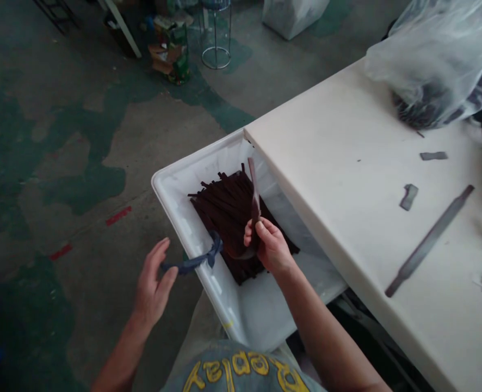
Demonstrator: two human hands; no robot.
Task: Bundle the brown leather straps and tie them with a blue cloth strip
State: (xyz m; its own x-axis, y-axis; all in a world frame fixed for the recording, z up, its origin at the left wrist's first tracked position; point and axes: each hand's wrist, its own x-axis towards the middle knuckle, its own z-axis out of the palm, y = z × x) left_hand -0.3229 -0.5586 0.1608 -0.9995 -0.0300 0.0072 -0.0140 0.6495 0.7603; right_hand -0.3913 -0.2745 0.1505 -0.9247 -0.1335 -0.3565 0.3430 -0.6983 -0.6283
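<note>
Over the white bin (pixel 249 321) my right hand (pixel 271 245) pinches a dark brown fabric strip (pixel 254 188), which stands up from the fingers. Beneath it lies a pile of dark brown strips (pixel 224 201) inside the bin. My left hand (pixel 155 280) is outside the bin's left rim, thumb and fingers apart. A twisted dark blue fabric band (pixel 200 260) reaches from beside the left thumb across the rim; it looks loose or in the air, and the left fingers are not closed on it.
On the white table (pixel 326 141) at the right lie a long grey strip (pixel 431 239), two small grey pieces (pixel 408 197) and a clear plastic bag (pixel 440 65) with dark contents. Behind, on the floor, stand a stool (pixel 216 38), a torn box (pixel 170 54) and a white sack (pixel 292 16).
</note>
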